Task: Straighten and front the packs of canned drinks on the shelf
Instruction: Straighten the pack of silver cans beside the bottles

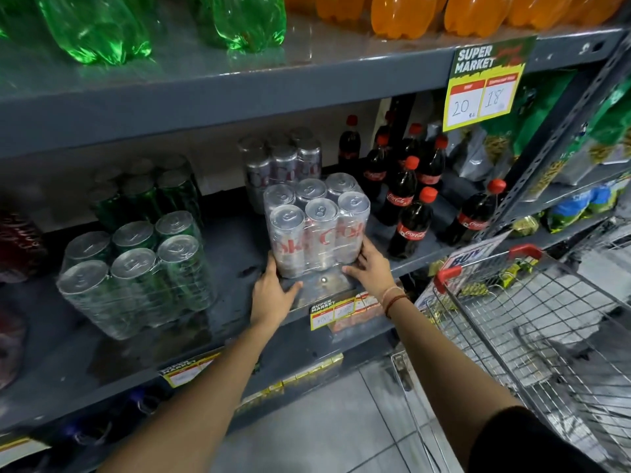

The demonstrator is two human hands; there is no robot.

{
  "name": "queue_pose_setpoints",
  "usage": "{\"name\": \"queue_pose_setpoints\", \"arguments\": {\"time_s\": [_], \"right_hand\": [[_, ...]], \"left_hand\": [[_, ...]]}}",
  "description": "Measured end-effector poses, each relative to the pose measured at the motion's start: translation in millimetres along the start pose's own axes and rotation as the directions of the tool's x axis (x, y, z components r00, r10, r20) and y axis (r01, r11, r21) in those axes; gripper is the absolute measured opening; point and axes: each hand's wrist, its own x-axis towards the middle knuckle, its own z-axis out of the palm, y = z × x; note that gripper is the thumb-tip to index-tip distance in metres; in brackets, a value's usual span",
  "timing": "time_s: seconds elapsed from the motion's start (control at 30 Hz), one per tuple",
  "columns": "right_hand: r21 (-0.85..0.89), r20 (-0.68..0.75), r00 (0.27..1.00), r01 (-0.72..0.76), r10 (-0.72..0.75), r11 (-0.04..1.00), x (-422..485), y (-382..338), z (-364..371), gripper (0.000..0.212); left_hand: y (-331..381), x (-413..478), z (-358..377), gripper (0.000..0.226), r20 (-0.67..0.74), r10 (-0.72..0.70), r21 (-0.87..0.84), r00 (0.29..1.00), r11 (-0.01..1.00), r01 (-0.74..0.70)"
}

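Observation:
A shrink-wrapped pack of silver cola cans point(317, 223) stands upright near the front edge of the grey middle shelf point(235, 240). My left hand point(273, 290) presses against its lower left corner, fingers spread on the shelf. My right hand point(370, 268) rests against its lower right corner. A second silver pack point(280, 162) stands behind it. To the left sits a pack of green cans point(136, 278), slightly turned, with another green pack point(150, 192) behind.
Small cola bottles point(409, 213) with red caps stand right of the silver pack. Green and orange bottles fill the top shelf. A wire shopping cart point(532, 322) with red handles is close at the right. Price tags point(345, 310) hang on the shelf edge.

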Motion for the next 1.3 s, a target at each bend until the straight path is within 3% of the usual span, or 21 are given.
{"name": "queue_pose_setpoints", "arguments": {"time_s": [0.3,0.67,1.1,1.23,1.3], "right_hand": [[-0.143,-0.029,0.999,0.028,-0.032,0.989,-1.9,7.0,-8.7,0.069],[-0.138,-0.063,0.994,0.084,-0.093,0.987,-30.0,18.0,-10.9,0.064],[-0.213,-0.107,0.989,0.075,-0.1,0.974,-35.1,21.9,-5.0,0.061],[-0.246,-0.278,0.953,0.049,-0.118,0.968,-50.6,22.4,14.1,0.054],[-0.155,-0.425,0.902,0.016,-0.081,0.988,-64.6,21.1,34.8,0.051]], "left_hand": [[-8.2,-29.6,12.0,0.08,-0.118,0.006,0.035,0.993,0.999,-0.002],[-13.1,-49.2,19.1,0.069,-0.254,0.009,0.065,0.967,0.998,0.008],[-12.3,-50.7,15.3,0.066,-0.23,0.059,0.2,0.971,0.98,-0.012],[-9.6,-53.4,5.1,0.061,-0.159,0.036,0.038,0.987,0.999,-0.03],[-13.6,-58.9,-6.4,0.058,-0.133,0.039,-0.073,0.99,0.996,-0.049]]}}
